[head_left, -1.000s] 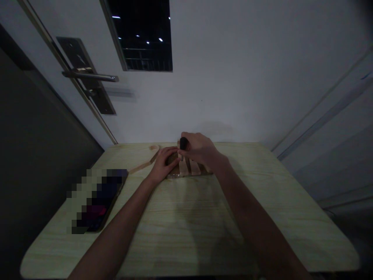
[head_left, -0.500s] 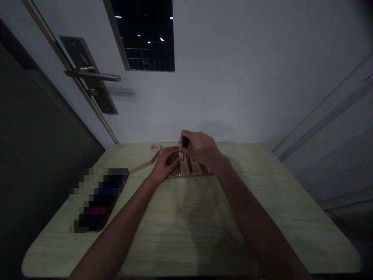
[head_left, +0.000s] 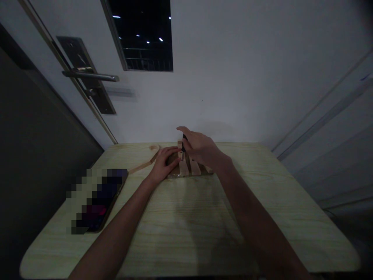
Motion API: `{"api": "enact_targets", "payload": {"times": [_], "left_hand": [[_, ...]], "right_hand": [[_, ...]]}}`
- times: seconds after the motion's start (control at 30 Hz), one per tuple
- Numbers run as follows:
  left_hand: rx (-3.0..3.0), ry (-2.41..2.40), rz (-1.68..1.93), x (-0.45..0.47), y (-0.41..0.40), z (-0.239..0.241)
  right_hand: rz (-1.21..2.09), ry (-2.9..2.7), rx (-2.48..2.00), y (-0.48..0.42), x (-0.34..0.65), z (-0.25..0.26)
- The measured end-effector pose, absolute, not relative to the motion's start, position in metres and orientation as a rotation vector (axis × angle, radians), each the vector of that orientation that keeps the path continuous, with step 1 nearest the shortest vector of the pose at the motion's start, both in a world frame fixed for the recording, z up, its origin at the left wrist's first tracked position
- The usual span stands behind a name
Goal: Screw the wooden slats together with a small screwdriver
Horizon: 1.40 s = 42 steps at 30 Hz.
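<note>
A brown board (head_left: pixel 172 169) lies near the far edge of the table, with pale wooden hooks (head_left: pixel 184 168) fixed or laid across it. My left hand (head_left: pixel 163 165) rests on the board's left part, its fingertips and thumb pressing against the side of the leftmost hook. Above that hook, my right hand (head_left: pixel 202 149) holds a small screwdriver (head_left: pixel 183 144) upright by its black handle. The index finger is lifted off while the other fingers stay around the handle. The thin shaft points down at the hook; its tip is too small to make out.
A loose pale wooden hook-shaped stick (head_left: pixel 141 167) lies left of my left hand. Nearer, a phone (head_left: pixel 109 198), partly blurred out, lies on the wood-grain table (head_left: pixel 180 225). Behind the table stands a white door (head_left: pixel 233 77) with a metal handle (head_left: pixel 96 76).
My right index finger has lifted and straightened, and more of the black handle and shaft shows. My left hand stays in place on the board.
</note>
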<state>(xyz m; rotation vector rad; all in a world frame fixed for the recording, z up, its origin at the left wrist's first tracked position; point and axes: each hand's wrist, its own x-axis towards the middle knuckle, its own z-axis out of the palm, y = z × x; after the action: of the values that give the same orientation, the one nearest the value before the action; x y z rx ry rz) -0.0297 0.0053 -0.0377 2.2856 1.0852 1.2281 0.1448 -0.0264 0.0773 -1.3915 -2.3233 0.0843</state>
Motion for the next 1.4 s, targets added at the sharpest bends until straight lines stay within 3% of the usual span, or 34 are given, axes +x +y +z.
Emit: {"api": "enact_targets", "payload": {"times": [0.53, 1.07, 1.4], "left_hand": [[2.31, 1.09, 1.238, -0.031, 0.006, -0.041], [2.292, 1.098, 1.218, -0.03, 0.005, -0.036], [2.305, 1.082, 1.22, -0.031, 0.004, -0.034]], "right_hand": [[0.151, -2.18, -1.404, -0.026, 0.146, 0.083], [-0.063, -2.335, -1.584, -0.03, 0.14, 0.077], [0.124, -2.305, -1.532, -0.026, 0.148, 0.083]]}}
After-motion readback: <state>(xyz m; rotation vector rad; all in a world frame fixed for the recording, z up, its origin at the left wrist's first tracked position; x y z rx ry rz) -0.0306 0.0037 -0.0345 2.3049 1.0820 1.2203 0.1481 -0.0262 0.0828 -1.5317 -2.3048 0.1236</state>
